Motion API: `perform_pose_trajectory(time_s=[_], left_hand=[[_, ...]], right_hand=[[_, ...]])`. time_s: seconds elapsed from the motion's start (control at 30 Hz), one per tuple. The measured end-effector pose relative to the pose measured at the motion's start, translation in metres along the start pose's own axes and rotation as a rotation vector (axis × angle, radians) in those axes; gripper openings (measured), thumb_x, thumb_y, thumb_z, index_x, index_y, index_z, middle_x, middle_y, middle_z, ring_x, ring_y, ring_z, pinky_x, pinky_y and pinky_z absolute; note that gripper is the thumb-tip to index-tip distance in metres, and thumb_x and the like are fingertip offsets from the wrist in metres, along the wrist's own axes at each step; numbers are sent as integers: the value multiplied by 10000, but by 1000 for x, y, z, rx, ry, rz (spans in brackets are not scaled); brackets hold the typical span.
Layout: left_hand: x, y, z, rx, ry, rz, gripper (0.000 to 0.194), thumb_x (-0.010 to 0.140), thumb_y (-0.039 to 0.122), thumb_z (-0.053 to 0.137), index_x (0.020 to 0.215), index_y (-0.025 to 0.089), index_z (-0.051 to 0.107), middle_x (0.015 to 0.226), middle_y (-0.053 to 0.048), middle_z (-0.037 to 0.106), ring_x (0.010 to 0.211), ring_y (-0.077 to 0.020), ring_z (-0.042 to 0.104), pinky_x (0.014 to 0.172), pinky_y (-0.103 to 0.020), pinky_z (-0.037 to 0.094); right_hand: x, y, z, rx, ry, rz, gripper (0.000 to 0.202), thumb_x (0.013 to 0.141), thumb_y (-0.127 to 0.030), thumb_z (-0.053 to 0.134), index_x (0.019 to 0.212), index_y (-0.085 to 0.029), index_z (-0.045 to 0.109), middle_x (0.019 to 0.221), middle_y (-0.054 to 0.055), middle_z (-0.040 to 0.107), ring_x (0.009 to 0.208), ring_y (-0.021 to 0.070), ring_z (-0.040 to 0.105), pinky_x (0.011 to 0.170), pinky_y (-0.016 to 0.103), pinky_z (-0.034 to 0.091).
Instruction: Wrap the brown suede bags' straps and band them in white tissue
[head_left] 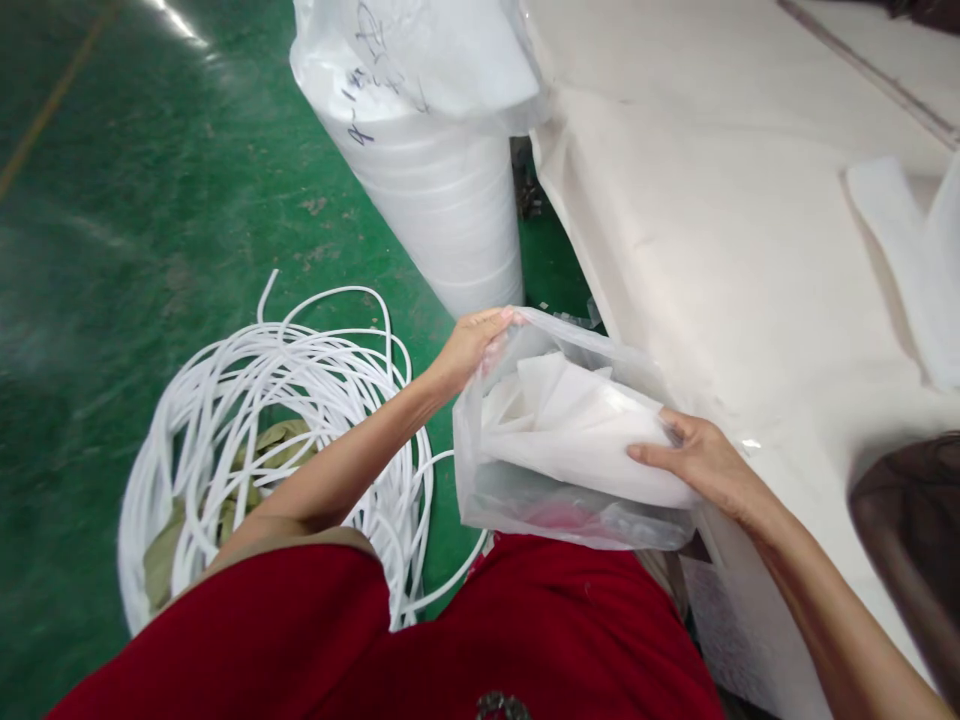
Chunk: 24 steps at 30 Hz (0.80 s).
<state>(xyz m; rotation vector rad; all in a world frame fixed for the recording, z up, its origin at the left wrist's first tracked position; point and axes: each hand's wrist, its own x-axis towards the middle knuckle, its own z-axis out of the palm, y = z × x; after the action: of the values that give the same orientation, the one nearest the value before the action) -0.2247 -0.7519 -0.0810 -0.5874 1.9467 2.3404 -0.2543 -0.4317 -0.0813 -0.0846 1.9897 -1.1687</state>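
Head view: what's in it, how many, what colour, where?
Plastic bag: one, translucent, between hands
Sheeting: count unclear, white, inside bag
Wrapped roll: one, white, beyond bag
Cord pile: one, white, floor left
Cloth: some, olive, among cord
Covered table: one, cream, right
Loose material: count unclear, white, on table
Dark items: count unclear, brown, right edge, upper right
Floor: one, green, left
Floor line: one, yellow, upper left
Clothing: some, red, bottom
Left hand: one, bare, on bag rim
Right hand: one, bare, on sheeting

The bag [544,510] is glossy plastic, the bundle [574,420] matt, perhaps cloth, the floor [82,330] shiny.
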Motion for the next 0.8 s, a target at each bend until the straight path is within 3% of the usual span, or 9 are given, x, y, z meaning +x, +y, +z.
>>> perform_pose_trajectory(time_s=[0.17, 0.27, 0.4, 0.63, 0.8], left_hand=[[5, 0, -4, 47, 44, 28, 462, 793, 548, 712, 973, 124, 693, 482, 107, 280, 371, -52, 219, 346, -193, 164], [12, -3, -3, 64, 55, 34, 472, 792, 558, 692, 972, 122, 683, 483, 108, 279, 372, -58, 217, 348, -201, 170], [23, -10, -5, 83, 82, 57, 457, 794, 552, 683, 948, 121, 676, 481, 106, 290, 378, -62, 217, 359, -206, 162], [46, -27, -25, 154, 171, 91, 386, 840, 490, 650, 926, 115, 685, 452, 98, 314, 383, -69, 244, 382, -211, 174], [55, -40, -32, 229, 225, 66, 351, 859, 456, 628, 889, 113, 694, 434, 89, 336, 371, -68, 266, 391, -208, 166]], right_hand=[[-8, -12, -15, 225, 47, -14, 488, 615, -444, 833, 994, -161, 715, 888, 47, 760, 709, 210, 680, 586, 281, 532], [-12, -16, -23, 237, 117, -27, 479, 601, -455, 847, 955, -159, 717, 840, 47, 747, 691, 210, 665, 566, 281, 528], [-20, -18, -33, 104, 270, -114, 388, 599, -455, 838, 851, -185, 718, 764, 34, 727, 680, 219, 646, 543, 278, 521], [-35, -12, -46, -183, 490, -167, 475, 612, -582, 772, 884, -198, 712, 752, 23, 714, 652, 214, 632, 535, 271, 498], [-36, -17, -51, -375, 510, -226, 464, 706, -602, 700, 931, -196, 695, 718, -4, 689, 634, 187, 623, 546, 245, 480]])
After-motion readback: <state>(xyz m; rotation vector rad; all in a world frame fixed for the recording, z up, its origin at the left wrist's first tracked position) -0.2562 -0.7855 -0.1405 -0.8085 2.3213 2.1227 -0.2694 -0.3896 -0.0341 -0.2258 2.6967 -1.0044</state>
